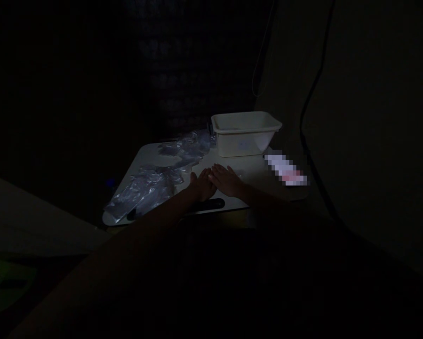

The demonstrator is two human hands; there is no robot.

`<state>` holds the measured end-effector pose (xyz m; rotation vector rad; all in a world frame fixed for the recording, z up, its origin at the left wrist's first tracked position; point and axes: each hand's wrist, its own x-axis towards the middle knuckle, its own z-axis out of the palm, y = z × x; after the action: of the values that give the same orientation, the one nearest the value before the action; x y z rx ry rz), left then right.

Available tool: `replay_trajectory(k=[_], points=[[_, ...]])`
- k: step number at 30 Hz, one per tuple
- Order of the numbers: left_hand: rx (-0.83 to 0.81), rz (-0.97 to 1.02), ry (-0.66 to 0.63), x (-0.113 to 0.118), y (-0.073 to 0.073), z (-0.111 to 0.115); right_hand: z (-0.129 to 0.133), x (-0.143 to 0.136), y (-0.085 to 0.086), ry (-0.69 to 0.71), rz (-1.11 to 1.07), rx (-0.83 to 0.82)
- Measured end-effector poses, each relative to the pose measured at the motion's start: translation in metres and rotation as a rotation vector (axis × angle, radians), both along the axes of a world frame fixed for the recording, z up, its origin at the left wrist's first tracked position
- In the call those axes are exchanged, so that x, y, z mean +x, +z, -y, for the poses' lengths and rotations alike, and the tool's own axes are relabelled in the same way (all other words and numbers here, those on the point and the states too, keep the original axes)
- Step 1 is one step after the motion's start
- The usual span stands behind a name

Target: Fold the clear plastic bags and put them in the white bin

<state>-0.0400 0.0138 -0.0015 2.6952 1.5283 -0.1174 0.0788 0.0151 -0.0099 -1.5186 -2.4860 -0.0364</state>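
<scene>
The room is very dark; a white counter (255, 170) with rounded corners catches faint light; the left hand (203, 185) and right hand (226, 181) lie together, palms down, fingers extended, near its front edge; crumpled clear plastic bags (151, 186) spread beside them on the left; a cream plastic bin (244, 141) stands behind.

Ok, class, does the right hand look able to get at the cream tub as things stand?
Probably yes: the right hand is on the near side of the cream tub, with mostly tabletop visible between them. Nothing seems to block the way, though dim light hides detail.
</scene>
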Motion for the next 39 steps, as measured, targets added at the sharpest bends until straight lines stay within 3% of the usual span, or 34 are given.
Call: replay_trajectory(k=[8,26,39], points=[[-0.011,-0.024,0.012,0.001,0.002,0.002,-0.001,0.000,-0.005,-0.017,0.027,-0.022],[-0.005,-0.085,0.071,0.005,0.004,0.002,0.002,0.020,-0.014,-0.065,0.082,0.095],[-0.102,-0.113,0.122,0.008,0.007,-0.001,0.002,0.040,-0.015,-0.140,0.076,0.106]])
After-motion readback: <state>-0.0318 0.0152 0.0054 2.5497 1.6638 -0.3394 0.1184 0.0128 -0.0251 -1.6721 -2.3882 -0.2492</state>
